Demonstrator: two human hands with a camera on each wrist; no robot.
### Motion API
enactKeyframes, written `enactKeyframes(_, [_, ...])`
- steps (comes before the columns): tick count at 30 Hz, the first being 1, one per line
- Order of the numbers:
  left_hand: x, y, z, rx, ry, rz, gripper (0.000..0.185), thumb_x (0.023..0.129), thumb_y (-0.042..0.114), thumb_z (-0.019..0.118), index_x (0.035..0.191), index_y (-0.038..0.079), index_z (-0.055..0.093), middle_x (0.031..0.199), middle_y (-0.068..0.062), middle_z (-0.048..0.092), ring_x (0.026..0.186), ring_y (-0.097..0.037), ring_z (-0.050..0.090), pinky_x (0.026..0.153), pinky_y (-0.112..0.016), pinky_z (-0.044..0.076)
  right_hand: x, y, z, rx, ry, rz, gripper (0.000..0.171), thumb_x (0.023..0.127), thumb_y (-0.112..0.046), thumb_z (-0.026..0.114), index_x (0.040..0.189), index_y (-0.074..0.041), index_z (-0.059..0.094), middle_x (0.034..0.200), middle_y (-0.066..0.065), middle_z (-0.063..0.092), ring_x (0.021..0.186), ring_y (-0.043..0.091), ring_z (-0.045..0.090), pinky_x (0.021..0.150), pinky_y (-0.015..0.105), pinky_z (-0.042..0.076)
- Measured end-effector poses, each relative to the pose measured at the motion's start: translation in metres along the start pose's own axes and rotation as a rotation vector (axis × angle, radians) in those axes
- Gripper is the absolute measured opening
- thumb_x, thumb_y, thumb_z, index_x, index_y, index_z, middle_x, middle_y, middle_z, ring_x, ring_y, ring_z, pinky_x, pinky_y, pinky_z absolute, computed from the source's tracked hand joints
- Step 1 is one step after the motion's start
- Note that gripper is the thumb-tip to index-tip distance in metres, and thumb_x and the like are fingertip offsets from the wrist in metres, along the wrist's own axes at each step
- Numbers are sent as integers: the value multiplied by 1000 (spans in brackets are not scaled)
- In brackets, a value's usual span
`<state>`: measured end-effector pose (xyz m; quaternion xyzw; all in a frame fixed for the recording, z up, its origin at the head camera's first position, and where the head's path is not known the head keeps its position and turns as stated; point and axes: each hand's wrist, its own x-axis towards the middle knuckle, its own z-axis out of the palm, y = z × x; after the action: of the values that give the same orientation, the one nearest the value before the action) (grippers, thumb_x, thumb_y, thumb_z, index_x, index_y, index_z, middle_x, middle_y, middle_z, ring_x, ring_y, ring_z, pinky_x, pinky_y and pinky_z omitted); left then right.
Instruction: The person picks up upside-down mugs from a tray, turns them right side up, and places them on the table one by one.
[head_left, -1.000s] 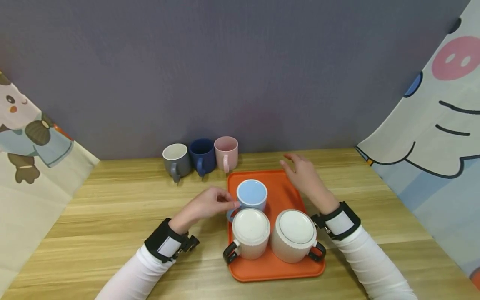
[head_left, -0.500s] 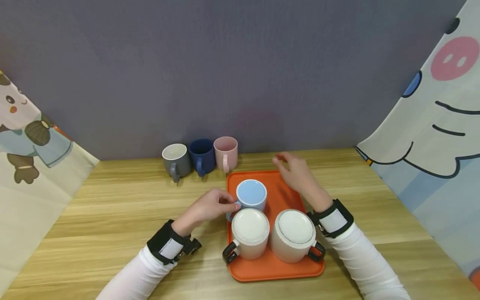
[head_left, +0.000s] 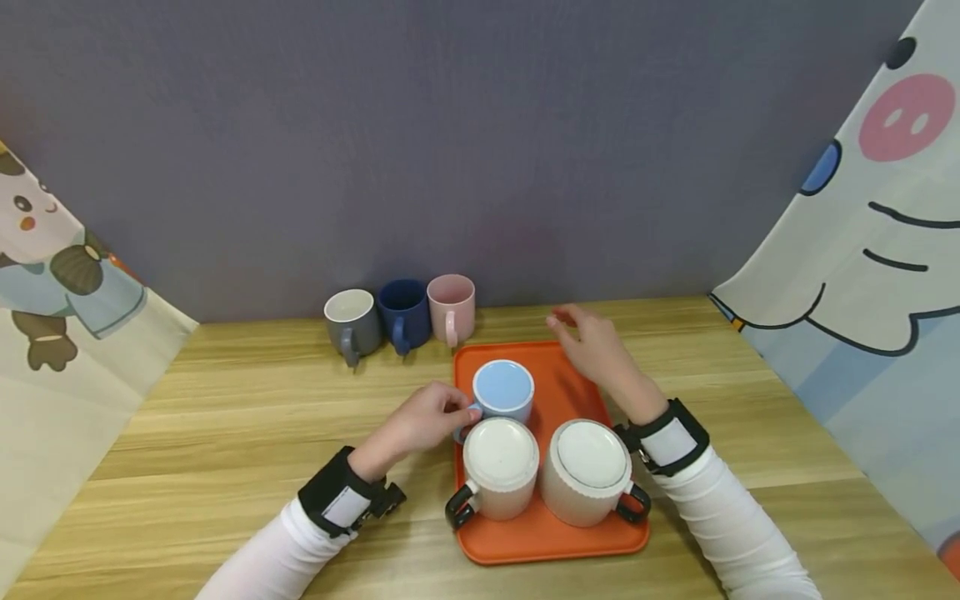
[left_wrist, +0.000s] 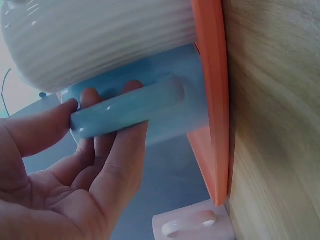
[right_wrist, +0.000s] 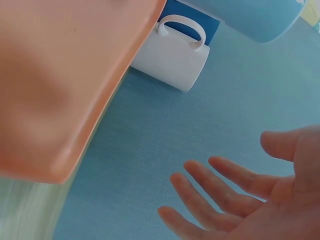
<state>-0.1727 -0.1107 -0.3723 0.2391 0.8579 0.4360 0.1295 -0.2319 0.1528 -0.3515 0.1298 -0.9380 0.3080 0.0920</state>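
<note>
A light blue mug stands upside down at the back left of the orange tray. My left hand grips its handle; in the left wrist view the fingers pass through the loop and the thumb presses its outer end. Over the tray's back right corner hovers my right hand, fingers loosely spread and holding nothing, as the right wrist view also shows. Two white ribbed mugs with black handles, the left one and the right one, sit upside down on the tray's front half.
Behind the tray, a grey mug, a navy mug and a pink mug stand upright in a row on the wooden table. A grey wall panel rises behind them. Printed cloths hang at both sides.
My right hand has shifted slightly left, with its fingers drawn a little closer together. The left hand stays at the light blue mug's handle, its grip slightly adjusted. The mugs have not moved.
</note>
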Motion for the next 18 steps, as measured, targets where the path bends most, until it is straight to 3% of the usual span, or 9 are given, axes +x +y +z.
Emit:
enactKeyframes(10, [0, 4, 12, 183, 162, 47, 24, 93, 13, 60, 69, 7, 61, 59, 4, 46, 53, -10, 43, 49, -21, 35, 0, 2, -2, -9, -3, -4, 45, 99, -32, 48, 130, 0, 52, 125, 22, 58, 117, 37, 54, 95, 52, 45])
enactKeyframes(18, [1, 4, 15, 201, 270, 59, 19, 93, 12, 60, 75, 5, 63, 64, -2, 57, 58, -10, 49, 53, -21, 40, 0, 1, -8, -16, 5, -10, 45, 99, -33, 48, 128, 1, 53, 122, 22, 60, 114, 37, 55, 94, 51, 45])
